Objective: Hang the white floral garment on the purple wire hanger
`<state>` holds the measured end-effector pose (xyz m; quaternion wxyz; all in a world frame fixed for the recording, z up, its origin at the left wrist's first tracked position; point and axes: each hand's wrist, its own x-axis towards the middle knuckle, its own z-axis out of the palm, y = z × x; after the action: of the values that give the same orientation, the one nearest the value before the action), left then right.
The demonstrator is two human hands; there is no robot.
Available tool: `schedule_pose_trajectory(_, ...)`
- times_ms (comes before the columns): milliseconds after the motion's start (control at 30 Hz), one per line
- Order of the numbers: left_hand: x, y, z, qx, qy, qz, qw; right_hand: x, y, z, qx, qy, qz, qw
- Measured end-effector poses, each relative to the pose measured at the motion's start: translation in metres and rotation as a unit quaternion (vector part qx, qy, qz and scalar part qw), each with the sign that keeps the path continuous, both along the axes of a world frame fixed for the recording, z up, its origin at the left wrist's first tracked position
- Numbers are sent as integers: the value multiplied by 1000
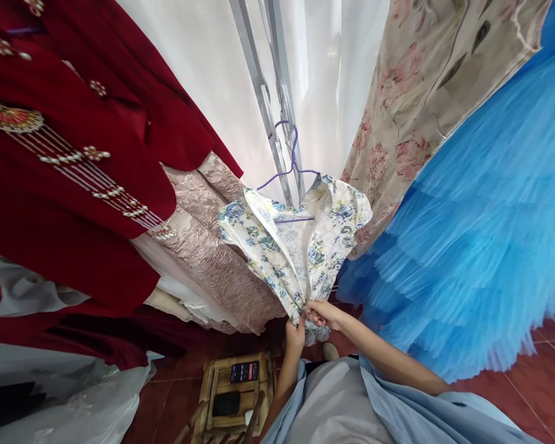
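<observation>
A white dress (277,246) with a blue and yellow floral print hangs on a purple hanger (294,154). Its front or back is open in a long V that narrows down to my hands. My left hand (296,334) is closed on the fabric at the lower end of that opening. Just right of it, my right hand (322,313) pinches at the same point, fingers pressed together. Whether a zipper pull lies between those fingers is hidden. Below my hands the lower part of the dress bunches up.
Grey metal poles (259,80) stand behind the hanger before a white curtain (189,49). Red garments (120,203) hang left; a beige floral dress (398,111) and blue tulle dress (467,246) hang right. A wooden chair (208,394) bearing a phone (245,372) stands low on the tiled floor.
</observation>
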<state>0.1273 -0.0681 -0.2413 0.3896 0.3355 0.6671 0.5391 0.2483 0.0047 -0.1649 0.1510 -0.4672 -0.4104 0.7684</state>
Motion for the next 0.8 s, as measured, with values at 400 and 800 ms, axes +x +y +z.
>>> schedule_pose_trajectory(400, 10, 0, -3, 3, 25, -44, 999, -12, 76, 154, 201, 182, -119, 955)
schedule_pose_trajectory(800, 1, 25, 34, 12, 14, 31, 999, -28, 135, 282, 364, 246, -186, 879)
